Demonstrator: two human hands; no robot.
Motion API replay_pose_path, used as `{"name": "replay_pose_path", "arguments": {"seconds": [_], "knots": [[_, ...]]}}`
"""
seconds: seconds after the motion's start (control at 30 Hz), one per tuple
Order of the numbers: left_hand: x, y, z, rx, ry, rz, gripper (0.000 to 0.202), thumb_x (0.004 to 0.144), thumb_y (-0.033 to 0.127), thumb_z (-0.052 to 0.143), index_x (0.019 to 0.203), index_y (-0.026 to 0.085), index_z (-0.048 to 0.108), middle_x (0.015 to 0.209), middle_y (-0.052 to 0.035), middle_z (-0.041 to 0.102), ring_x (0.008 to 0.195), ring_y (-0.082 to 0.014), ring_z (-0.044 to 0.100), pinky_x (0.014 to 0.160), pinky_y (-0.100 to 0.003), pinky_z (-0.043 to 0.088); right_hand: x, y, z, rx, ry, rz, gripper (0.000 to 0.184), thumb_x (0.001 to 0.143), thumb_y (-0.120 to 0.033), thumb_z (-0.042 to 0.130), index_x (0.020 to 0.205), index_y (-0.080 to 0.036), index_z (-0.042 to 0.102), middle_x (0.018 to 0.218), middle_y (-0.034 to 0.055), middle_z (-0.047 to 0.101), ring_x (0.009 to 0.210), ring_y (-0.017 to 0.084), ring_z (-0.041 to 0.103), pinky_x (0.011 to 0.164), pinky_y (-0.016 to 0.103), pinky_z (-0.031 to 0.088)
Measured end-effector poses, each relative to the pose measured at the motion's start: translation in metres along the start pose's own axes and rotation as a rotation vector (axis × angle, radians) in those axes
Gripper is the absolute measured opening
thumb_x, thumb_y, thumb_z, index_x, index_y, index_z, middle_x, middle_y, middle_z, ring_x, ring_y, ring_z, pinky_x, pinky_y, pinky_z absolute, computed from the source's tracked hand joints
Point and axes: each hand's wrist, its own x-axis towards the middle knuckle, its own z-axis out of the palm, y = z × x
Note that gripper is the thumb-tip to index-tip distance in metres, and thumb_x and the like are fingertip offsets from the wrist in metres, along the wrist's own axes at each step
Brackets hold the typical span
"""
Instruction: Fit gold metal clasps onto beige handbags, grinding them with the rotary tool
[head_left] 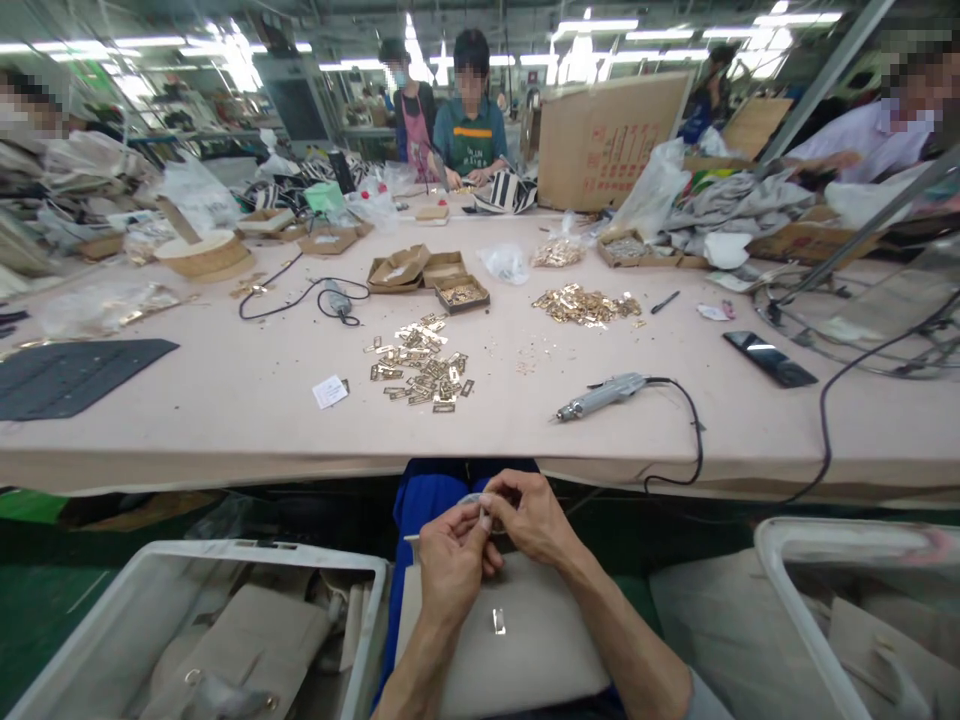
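Both my hands meet just below the table's front edge, over a beige bag (517,640) lying on my lap. My left hand (450,565) and my right hand (529,515) are closed in a pinch on a small pale part between their fingertips; it is too small to name. The bag has a small metal clasp slot (499,622) on its flap. On the table ahead lies a heap of gold metal plates (420,365) and an electric screwdriver (600,396) with a black cord.
White bins with beige bags stand at lower left (225,560) and lower right (787,560). The table also holds a second heap of gold parts (585,305), small cardboard trays (427,272), a phone (769,358) and a dark mat (67,375). Other people work at the far side.
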Motion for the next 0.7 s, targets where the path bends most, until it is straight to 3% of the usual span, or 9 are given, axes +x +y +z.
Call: {"name": "replay_pose_path", "arguments": {"seconds": [0.17,0.33,0.53,0.7], "knots": [[0.005,-0.002,-0.003,-0.015,-0.027,-0.019,0.049,0.082,0.052,0.08,0.105,0.01,0.074,0.073,-0.0112,0.076,0.05,-0.0189,0.067,0.041,-0.024,0.054,0.005,0.001,0.009,0.037,0.079,-0.013,0.014,0.086,-0.023,0.064,0.076,-0.016,0.071,0.069,0.0009,0.067,0.063,0.014,0.059,0.058,0.024,0.042],[0.008,-0.005,-0.005,-0.043,-0.009,-0.003,0.046,0.081,0.053,0.08,0.092,0.009,0.075,0.058,-0.0088,0.071,0.044,-0.0159,0.062,0.043,-0.022,0.052,0.01,0.0,0.012,0.032,0.024,0.025,0.017,0.088,-0.029,0.066,0.079,-0.016,0.072,0.066,0.0012,0.068,0.059,0.014,0.06,0.055,0.023,0.041],[0.01,-0.002,-0.003,-0.039,-0.007,0.03,0.043,0.082,0.052,0.079,0.089,0.009,0.076,0.055,-0.0072,0.069,0.042,-0.0147,0.061,0.042,-0.021,0.05,0.021,0.006,0.016,0.096,0.028,0.139,0.023,0.083,-0.032,0.068,0.07,-0.014,0.071,0.06,0.0031,0.067,0.05,0.014,0.059,0.048,0.022,0.041],[0.012,-0.004,-0.003,-0.065,0.069,0.01,0.042,0.079,0.049,0.082,0.091,0.009,0.076,0.059,-0.0082,0.072,0.043,-0.0163,0.064,0.042,-0.022,0.053,0.024,0.013,0.014,0.115,-0.041,0.146,0.028,0.086,-0.039,0.068,0.077,-0.013,0.073,0.065,0.004,0.068,0.054,0.015,0.061,0.051,0.022,0.044]]}}
